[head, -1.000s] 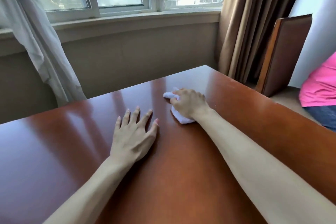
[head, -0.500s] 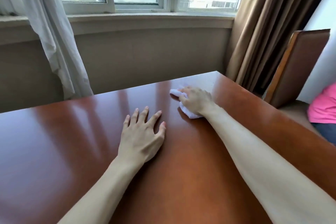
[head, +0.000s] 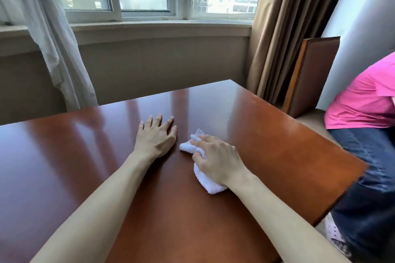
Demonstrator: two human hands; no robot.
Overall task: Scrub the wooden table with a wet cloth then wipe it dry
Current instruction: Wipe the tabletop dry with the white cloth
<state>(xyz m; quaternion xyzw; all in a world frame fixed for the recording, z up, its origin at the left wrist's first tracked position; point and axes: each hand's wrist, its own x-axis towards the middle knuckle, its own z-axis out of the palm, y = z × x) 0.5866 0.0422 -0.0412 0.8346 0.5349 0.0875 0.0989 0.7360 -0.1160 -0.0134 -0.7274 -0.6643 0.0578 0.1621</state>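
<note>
The right hand (head: 215,157) presses a bunched white cloth (head: 204,174) onto the table (head: 277,145), its fingers curled over the wad and gripping it. The cloth lies near the middle of the table top, its ends sticking out past the fingertips and under the wrist. Just beside the cloth, on its window side, the left hand (head: 155,140) lies flat on the table, fingers straight and spread wide, holding nothing. Past the table's right edge sits a person in a pink top (head: 363,100) and jeans, with a chair back (head: 314,74) behind.
</note>
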